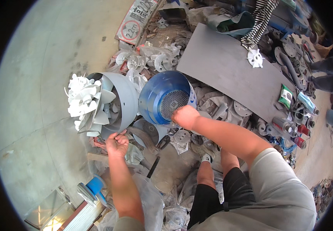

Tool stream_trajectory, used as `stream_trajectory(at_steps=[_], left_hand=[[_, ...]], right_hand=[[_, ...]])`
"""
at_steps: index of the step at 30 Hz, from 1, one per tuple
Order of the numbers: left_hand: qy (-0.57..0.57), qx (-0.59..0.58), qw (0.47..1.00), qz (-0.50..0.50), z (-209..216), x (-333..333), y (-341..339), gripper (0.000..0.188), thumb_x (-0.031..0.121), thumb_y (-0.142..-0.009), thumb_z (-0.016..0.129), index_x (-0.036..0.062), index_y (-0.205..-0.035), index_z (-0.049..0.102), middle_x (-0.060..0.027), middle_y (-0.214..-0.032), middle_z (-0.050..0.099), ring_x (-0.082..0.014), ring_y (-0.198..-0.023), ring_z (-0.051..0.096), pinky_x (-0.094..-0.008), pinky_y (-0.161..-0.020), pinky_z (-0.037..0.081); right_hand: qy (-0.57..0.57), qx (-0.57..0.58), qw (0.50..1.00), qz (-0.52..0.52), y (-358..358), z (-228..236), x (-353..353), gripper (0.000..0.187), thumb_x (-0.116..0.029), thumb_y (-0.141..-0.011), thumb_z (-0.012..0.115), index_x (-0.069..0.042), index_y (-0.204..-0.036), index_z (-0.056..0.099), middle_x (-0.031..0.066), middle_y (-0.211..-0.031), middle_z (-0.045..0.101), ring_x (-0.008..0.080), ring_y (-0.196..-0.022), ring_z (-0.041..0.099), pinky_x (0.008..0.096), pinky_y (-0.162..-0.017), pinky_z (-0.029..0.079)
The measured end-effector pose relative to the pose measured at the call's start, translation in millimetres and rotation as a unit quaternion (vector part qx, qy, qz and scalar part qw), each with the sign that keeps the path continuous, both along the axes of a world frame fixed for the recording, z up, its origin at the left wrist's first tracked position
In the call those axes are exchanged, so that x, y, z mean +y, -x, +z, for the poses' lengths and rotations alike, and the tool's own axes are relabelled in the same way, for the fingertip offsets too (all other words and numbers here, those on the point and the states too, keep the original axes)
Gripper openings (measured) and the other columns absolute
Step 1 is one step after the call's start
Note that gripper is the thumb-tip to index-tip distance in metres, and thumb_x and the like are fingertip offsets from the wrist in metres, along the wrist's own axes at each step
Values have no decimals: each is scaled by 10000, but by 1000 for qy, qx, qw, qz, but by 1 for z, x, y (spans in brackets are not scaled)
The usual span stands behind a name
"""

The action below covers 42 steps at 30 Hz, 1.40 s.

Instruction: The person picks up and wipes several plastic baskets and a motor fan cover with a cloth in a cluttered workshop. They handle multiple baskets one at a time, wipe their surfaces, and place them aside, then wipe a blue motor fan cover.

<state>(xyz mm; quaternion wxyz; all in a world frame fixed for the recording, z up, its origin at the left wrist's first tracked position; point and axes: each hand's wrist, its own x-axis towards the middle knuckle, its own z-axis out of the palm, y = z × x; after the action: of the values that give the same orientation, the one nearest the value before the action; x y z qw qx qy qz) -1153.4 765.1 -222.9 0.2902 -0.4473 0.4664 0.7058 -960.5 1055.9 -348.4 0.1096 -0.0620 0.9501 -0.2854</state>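
Concrete floor carries a heap of fan covers and white plastic fan blades; the right hand is closed on the rim of a blue fan cover, already lifted clear of the pile, while the left hand grips the grey fan cover beside it. Much remains unsorted. A rectangular sign with a red circle lies at the heap's far edge, and a green packet sits at the right edge of a dark grey board.

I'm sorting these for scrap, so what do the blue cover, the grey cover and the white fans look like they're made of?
Blue cover in the right hand: probably painted sheet metal, smooth glossy skin with a perforated grille. Grey cover held by the left hand: likely sheet metal too, duller grey paint. White fans: apparently moulded plastic, matte, thin uniform blades.
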Motion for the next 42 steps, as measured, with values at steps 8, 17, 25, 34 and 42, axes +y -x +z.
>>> stream_trajectory(at_steps=[8, 17, 25, 34, 42], left_hand=[[-22, 3, 999, 33, 4, 4, -2, 492, 92, -879, 568, -232, -1239, 477, 12, -661, 396, -113, -579, 354, -258, -527, 287], [-82, -3, 996, 31, -18, 23, -20, 516, 88, -881, 575, -232, -1269, 457, 5, -674, 406, -118, -605, 368, -262, -539, 296], [-71, -29, 996, 53, -41, 52, -45, 545, 88, -889, 575, -210, -1322, 430, 7, -689, 390, -118, -605, 362, -258, -531, 289], [-85, -46, 994, 42, -48, 61, -73, 515, 92, -885, 585, -228, -1270, 462, 11, -686, 400, -111, -616, 372, -255, -543, 304], [-95, -66, 992, 53, -59, 74, -97, 517, 94, -892, 592, -202, -1292, 451, 19, -688, 399, -107, -613, 369, -251, -541, 298]], right_hand=[[-34, 73, 997, 11, 37, -102, -28, 114, -197, -841, 637, -147, -874, 733, 5, -925, 715, 224, -952, 708, 372, -795, 579], [-72, -23, 997, -13, 13, -176, -50, 124, -181, -832, 643, -153, -893, 747, 21, -946, 705, 234, -949, 716, 410, -726, 587], [-45, -148, 988, -18, 3, -170, -48, 155, -127, -846, 645, -123, -953, 758, 98, -1086, 714, 283, -976, 734, 426, -761, 603], [39, -165, 981, -98, -7, -125, -34, 251, -119, -878, 649, -102, -1116, 727, 134, -1160, 708, 328, -1005, 725, 453, -816, 597], [361, -146, 810, -438, -78, -30, -4, 335, -274, -906, 756, -35, -1141, 739, 121, -1075, 772, 272, -952, 739, 372, -837, 557]])
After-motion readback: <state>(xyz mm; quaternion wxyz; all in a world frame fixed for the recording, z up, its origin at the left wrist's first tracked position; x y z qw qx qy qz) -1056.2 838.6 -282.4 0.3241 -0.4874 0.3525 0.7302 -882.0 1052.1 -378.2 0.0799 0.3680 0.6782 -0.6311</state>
